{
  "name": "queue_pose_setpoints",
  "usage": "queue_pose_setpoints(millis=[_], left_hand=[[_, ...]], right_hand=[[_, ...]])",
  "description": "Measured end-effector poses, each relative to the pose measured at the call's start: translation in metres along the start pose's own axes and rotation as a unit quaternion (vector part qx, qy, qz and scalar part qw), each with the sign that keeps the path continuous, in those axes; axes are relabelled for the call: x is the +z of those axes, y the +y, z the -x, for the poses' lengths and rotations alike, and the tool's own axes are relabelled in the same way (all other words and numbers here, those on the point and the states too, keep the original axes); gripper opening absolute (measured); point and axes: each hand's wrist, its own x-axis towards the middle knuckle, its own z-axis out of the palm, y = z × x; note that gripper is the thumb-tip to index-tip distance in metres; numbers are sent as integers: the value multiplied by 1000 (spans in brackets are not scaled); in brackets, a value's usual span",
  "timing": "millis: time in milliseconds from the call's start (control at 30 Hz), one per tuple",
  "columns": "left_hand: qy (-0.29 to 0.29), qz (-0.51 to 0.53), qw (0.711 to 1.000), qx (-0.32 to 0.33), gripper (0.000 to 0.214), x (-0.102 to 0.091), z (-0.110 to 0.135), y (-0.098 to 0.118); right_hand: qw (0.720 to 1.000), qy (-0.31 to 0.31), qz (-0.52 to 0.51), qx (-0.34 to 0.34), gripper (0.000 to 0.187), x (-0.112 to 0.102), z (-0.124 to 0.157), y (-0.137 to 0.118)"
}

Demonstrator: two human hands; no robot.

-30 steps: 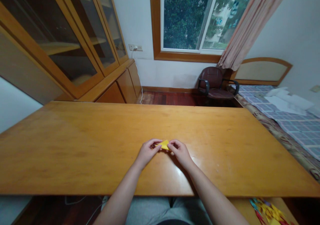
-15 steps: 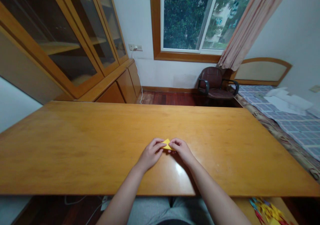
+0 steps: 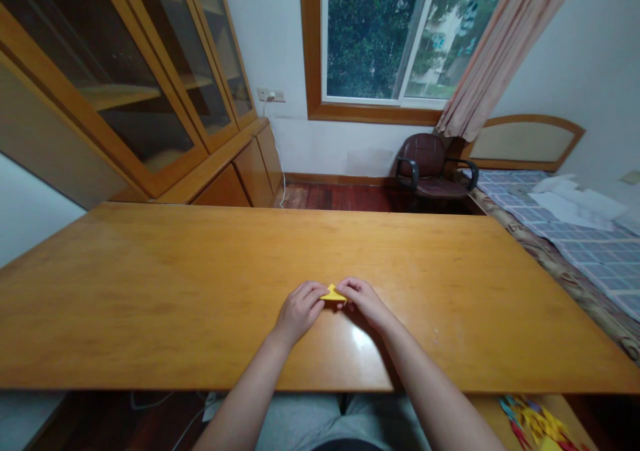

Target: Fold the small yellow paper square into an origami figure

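Note:
Between my two hands is a small piece of folded yellow paper (image 3: 333, 295), roughly triangular with its peak pointing away from me. My left hand (image 3: 303, 306) pinches its left corner. On the other side, my right hand (image 3: 362, 297) grips the right corner between thumb and fingers. The paper is held just over the wooden table (image 3: 175, 291), near the middle of its front half. Fingertips cover both ends of the paper, so its full outline is hidden.
Below the table's front right edge, an open drawer (image 3: 487, 414) holds several yellow, red and blue folded pieces (image 3: 540, 424). Beyond the table stand a brown armchair (image 3: 425, 161) and a glass-door cabinet (image 3: 200, 145). A bed (image 3: 575, 221) lies to the right.
My left hand has lowered slightly and its fingers have shifted on the paper. The paper has tilted, showing a flatter triangle. My right hand has barely moved.

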Motion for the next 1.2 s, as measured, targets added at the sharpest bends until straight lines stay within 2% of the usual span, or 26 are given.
queue_pose_setpoints(millis=[100,200,333,400,533,700,833,967,1033,1100,1200], left_hand=[[6,36,999,-28,20,-1,-2,-1],[25,88,991,-96,16,0,-5,-3],[42,224,944,-237,29,4,-7,-6],[33,286,919,-269,39,5,-8,-7],[0,337,903,-267,47,6,-10,-10],[-38,356,894,-271,54,9,-14,-12],[0,388,871,-300,58,14,-19,-7],[53,442,825,-347,60,18,-23,2],[72,465,804,-364,54,19,-23,5],[78,469,797,-374,44,20,-24,6],[50,455,807,-373,35,19,-25,6]], right_hand=[[999,36,-25,-20,37,0,-1,2],[998,37,-28,-42,38,-3,0,6],[997,-6,-31,-68,47,-9,0,15],[996,-14,-49,-71,54,-8,-1,17],[996,13,-63,-59,66,-2,-3,16],[998,12,-38,-38,54,2,-3,14],[997,50,-56,-34,49,0,-5,15],[988,103,-110,-37,52,-3,-9,16],[983,117,-138,-27,54,-4,-11,15],[980,124,-156,-17,55,-5,-12,14],[979,121,-161,-12,56,-5,-12,11]])
